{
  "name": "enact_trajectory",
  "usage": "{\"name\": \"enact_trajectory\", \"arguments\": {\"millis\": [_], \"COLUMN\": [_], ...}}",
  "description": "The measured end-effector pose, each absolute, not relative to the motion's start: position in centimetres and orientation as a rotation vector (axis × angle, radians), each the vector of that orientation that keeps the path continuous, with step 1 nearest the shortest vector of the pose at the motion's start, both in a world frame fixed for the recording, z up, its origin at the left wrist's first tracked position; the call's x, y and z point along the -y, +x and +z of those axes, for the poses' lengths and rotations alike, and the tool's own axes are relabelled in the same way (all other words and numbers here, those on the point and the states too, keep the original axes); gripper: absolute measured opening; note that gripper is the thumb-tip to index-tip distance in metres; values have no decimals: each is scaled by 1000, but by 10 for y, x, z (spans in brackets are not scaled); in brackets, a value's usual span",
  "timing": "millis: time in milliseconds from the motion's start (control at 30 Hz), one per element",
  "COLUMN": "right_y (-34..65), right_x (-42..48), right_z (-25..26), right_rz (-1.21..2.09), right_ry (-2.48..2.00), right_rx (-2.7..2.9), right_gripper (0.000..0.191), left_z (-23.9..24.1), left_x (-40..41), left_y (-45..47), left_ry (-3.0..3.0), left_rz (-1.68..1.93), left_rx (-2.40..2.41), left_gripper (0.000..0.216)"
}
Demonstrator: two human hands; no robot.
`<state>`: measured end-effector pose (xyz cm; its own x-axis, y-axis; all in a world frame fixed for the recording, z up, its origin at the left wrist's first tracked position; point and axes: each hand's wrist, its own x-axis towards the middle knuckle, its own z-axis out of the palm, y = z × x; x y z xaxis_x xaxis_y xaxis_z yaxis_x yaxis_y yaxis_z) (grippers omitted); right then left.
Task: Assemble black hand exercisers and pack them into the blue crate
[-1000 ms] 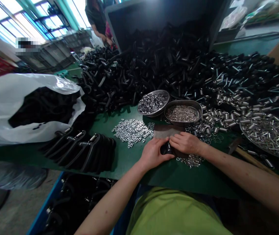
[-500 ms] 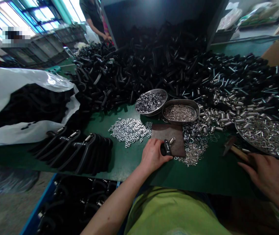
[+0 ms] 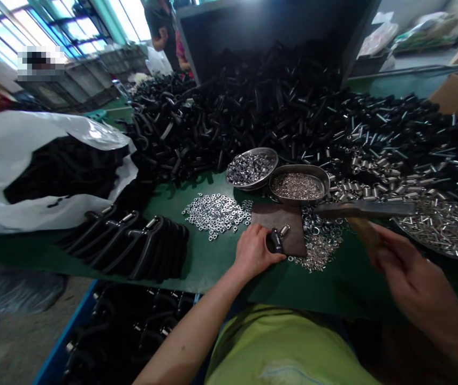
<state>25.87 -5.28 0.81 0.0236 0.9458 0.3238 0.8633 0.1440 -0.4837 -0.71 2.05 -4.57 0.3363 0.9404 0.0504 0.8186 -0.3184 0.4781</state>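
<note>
My left hand (image 3: 253,250) is closed on a small black part (image 3: 273,241) with a metal spring end, pressing it on the near edge of a dark metal plate (image 3: 277,218). My right hand (image 3: 403,272) grips the wooden handle of a hammer (image 3: 363,209), whose metal head hangs raised above the loose washers to the right of the plate. Loose nuts (image 3: 216,213) lie on the green table (image 3: 213,262) left of the plate, small washers (image 3: 317,251) to its right.
Two metal bowls, one of nuts (image 3: 251,168) and one of small washers (image 3: 299,184), stand behind the plate. A big heap of black handles (image 3: 261,107) fills the back. Assembled black grips (image 3: 132,246) lie left, a white bag (image 3: 20,160) beyond. Another person (image 3: 165,32) stands far back.
My right hand left the black part, reached right to the hammer on the table, took it by the handle and lifted it. My left hand stayed on the part.
</note>
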Motion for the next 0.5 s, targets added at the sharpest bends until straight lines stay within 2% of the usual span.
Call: {"name": "enact_trajectory", "arguments": {"millis": [200,300,400,500], "right_y": [196,198,201,205], "right_x": [27,29,31,27], "right_z": [-2,10,13,-10], "right_rz": [141,183,77,60], "right_ry": [-1479,-1429,-1425,-1466], "right_rx": [2304,2182,1939,2172], "right_gripper": [37,39,41,37], "left_z": [-45,-45,-46,-46], "left_x": [-21,-21,-21,-21], "left_y": [-6,-6,-6,-6], "left_ry": [2232,2219,2220,2205], "left_rz": [456,460,479,472], "left_rx": [-1574,-1579,-1565,-1571], "left_gripper": [59,60,61,60]}}
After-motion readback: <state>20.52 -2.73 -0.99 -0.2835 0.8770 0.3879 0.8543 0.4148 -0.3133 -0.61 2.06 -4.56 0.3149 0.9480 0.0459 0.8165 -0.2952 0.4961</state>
